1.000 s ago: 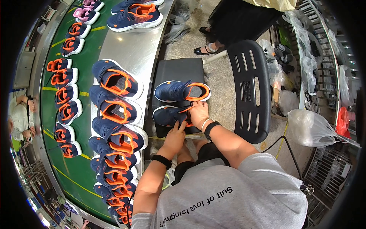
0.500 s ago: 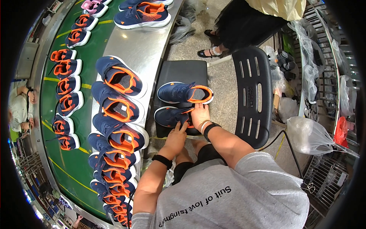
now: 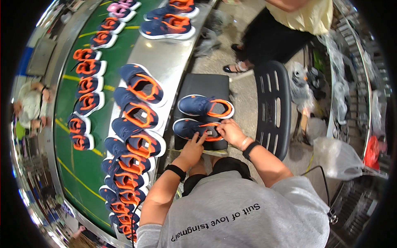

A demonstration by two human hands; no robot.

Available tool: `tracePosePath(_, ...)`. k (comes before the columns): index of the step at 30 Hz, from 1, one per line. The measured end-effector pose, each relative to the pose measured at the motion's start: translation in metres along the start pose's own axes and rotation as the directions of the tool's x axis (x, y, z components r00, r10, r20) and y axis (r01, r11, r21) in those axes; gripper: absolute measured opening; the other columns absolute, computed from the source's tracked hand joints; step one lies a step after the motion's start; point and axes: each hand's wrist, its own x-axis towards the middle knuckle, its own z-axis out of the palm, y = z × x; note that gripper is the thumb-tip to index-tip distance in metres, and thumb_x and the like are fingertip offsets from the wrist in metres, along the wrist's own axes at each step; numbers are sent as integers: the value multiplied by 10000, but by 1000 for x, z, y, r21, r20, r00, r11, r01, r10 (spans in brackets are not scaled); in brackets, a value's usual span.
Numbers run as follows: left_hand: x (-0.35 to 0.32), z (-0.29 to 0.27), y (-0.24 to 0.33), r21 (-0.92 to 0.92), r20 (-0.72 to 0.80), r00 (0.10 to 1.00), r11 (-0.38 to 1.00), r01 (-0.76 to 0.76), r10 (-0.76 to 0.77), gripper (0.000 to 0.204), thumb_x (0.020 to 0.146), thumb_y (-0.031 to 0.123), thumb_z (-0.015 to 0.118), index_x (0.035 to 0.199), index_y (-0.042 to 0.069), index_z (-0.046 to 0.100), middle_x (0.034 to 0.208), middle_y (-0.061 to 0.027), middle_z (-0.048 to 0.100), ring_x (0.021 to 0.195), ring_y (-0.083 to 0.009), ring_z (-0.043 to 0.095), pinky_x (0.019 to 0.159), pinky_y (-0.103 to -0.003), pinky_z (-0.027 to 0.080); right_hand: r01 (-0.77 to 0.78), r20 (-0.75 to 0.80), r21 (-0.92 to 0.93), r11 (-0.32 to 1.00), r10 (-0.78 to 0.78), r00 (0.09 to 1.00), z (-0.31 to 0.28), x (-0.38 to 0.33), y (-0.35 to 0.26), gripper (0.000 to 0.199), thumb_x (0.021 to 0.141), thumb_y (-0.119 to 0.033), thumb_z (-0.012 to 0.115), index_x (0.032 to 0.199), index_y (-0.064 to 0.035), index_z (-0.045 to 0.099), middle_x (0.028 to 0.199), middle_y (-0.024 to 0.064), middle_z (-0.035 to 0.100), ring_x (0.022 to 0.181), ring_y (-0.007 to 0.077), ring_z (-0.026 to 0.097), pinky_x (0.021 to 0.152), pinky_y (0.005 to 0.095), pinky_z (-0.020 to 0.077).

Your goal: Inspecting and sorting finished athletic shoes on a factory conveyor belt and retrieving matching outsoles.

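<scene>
A navy sneaker with orange lining and a white sole lies on a black padded seat, its toe to the left. My right hand pinches the collar at its heel, fingers bent. My left hand rests on the near side of the shoe, its fingers stretched and spread against the upper by the opening. A pale patch shows on the insole inside. Just beyond, apart from both hands, lies a matching sneaker, pointing the same way.
On the left a metal ledge carries a row of similar sneakers. Past it runs a green conveyor belt with more shoes. A black chair back stands right of the seat. Another person's dark skirt shows behind.
My right hand has shifted back from inside the shoe to its heel collar, exposing the insole. My left hand stays against the shoe's side. The whole view has shifted slightly.
</scene>
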Motion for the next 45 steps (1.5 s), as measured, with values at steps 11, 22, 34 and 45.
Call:
tracePosePath(11, -76, 14, 34, -358, -241, 893, 890, 283, -380, 175, 689, 106, 580, 833, 11, 608, 1065, -156, 546, 987, -330, 530, 810, -404, 452, 433, 354, 148, 889, -456, 816, -13, -23, -88, 397, 692, -245, 706, 1012, -36, 596, 1033, 127, 568, 1007, 297, 503, 891, 386, 381)
tracePosePath(22, -166, 42, 83, -662, -277, 617, 612, 432, -736, 126, 817, 112, 516, 889, 29, 577, 944, -116, 562, 895, -301, 544, 774, -384, 434, 678, 712, 234, 697, -598, 368, 42, -4, -144, 164, 793, -170, 564, 882, -45, 620, 828, 134, 622, 818, 317, 582, 739, 407, 451)
tracePosePath(34, -263, -10, -41, -408, -774, 101, 614, 676, -625, 480, 618, 100, 718, 1024, 5, 481, 1087, -187, 470, 979, -358, 495, 855, -400, 420, 940, 502, -60, 336, -804, 319, 57, -19, -274, 136, 730, -135, 545, 802, -33, 597, 1218, 125, 482, 1044, 252, 469, 857, 356, 416)
tracePosePath(45, -296, -40, -127, -622, -378, 548, 643, 446, -746, 166, 679, 66, 653, 820, -7, 604, 725, -137, 632, 656, -229, 620, 625, -328, 476, 828, 561, -198, 524, -632, 535, 133, -3, -294, 127, 738, -101, 536, 773, -35, 638, 1059, 119, 503, 877, 293, 546, 793, 396, 454)
